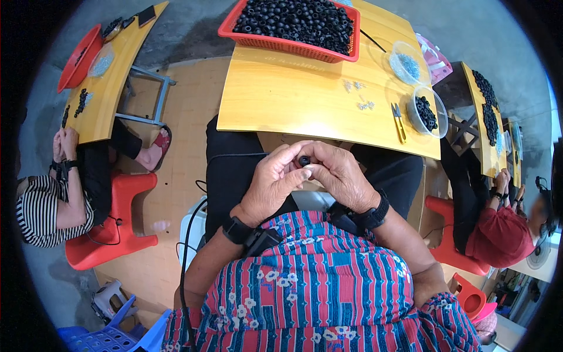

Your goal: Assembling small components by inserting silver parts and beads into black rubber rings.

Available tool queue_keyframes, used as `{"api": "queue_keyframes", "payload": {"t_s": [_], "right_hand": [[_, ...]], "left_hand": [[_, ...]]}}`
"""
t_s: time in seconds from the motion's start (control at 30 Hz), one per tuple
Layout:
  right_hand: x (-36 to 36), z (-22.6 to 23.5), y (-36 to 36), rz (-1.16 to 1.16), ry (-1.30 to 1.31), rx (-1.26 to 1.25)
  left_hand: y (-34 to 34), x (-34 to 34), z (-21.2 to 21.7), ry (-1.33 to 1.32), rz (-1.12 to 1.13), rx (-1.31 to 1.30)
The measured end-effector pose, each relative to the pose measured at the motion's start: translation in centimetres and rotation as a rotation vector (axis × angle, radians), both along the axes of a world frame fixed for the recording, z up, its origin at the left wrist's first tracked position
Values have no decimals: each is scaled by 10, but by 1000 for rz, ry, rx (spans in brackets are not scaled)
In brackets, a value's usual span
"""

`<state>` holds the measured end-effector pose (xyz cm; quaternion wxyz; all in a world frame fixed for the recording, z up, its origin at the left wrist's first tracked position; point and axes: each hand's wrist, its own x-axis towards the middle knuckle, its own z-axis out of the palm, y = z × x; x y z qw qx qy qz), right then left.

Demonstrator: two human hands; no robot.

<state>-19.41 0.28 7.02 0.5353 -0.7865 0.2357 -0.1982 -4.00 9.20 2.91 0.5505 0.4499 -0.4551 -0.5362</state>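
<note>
In front of my belly, just off the table's near edge, my left hand (271, 179) and my right hand (342, 175) meet with fingers curled. Between their thumbs and fingertips they pinch a small round black part (304, 160) with a hole in its end. Fingers hide most of its underside. Beyond them, on the yellow table (281, 100), lie several tiny clear pieces (366, 105). A slim orange-handled tool (400, 124), snips or tweezers, rests to their right. Similar black parts (425, 112) fill a clear tub (444, 126) at the right edge.
A red basket (287, 48) heaped with black parts stands at the far side. Behind the tub sits a clear bowl (407, 67) of pale blue pieces. Co-workers sit at tables left (73, 196) and right (498, 243). A black cable (183, 276) runs down beside my left arm.
</note>
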Motion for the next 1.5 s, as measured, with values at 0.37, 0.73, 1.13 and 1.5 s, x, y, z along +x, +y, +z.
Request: {"api": "queue_keyframes", "payload": {"t_s": [0.37, 0.73, 1.13, 1.5], "right_hand": [[-1, 1, 0, 32, -16, -207], [-1, 1, 1, 36, -91, -182], [-6, -18, -9, 114, -312, 1169], [-8, -14, -15, 54, -200, 1077]], "left_hand": [[1, 1, 11, -139, 77, -139], [2, 4, 7, -42, 35, -151], [-3, 4, 7, -278, 259, -216], [-2, 4, 6, -222, 261, -141]]}}
